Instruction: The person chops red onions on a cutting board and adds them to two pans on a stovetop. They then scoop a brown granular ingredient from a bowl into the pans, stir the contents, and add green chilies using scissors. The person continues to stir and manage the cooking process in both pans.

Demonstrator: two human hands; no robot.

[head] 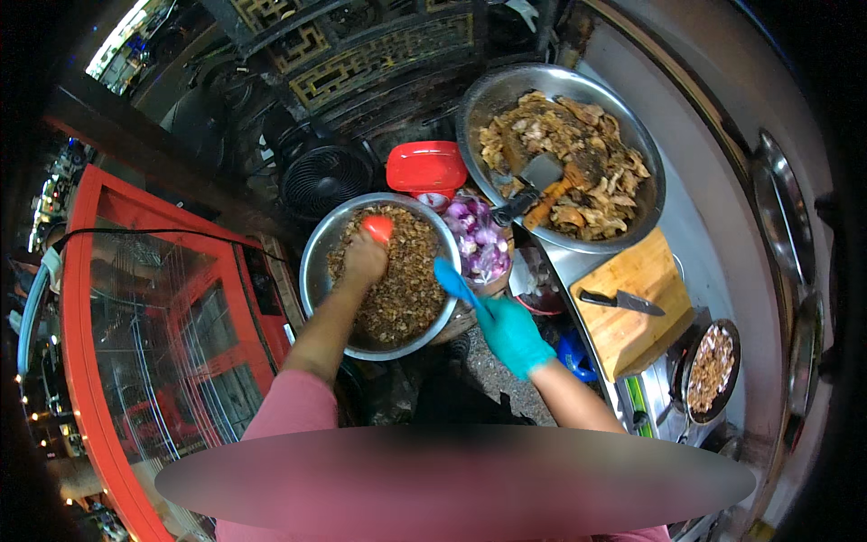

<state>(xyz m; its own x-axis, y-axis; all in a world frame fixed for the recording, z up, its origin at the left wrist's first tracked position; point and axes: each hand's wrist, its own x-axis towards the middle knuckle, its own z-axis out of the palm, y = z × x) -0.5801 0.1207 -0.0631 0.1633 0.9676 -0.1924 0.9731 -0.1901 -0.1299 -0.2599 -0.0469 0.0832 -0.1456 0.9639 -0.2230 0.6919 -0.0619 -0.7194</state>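
Over a steel bowl (311,291) of finely chopped brown cooked food (406,278), my bare left hand (366,263) grips a red plastic utensil (377,229), perhaps a scoop; its lower part is hidden by the hand and food. A teal glove covers my right hand (513,335), which holds the handle of a blue utensil (452,279). That utensil's head reaches just over the bowl's right rim, apart from the food. Beside the bowl, close to the blue head, lies a clear plastic bag of peeled purple shallots (477,237).
A larger steel basin (653,196) of cooked meat holds a spatula (542,171). A knife (620,301) lies on a wooden cutting board (630,278) near a pan of chopped food (710,371). A red tray (427,166), a black fan (328,177) and a red-framed glass cabinet (81,284) stand around.
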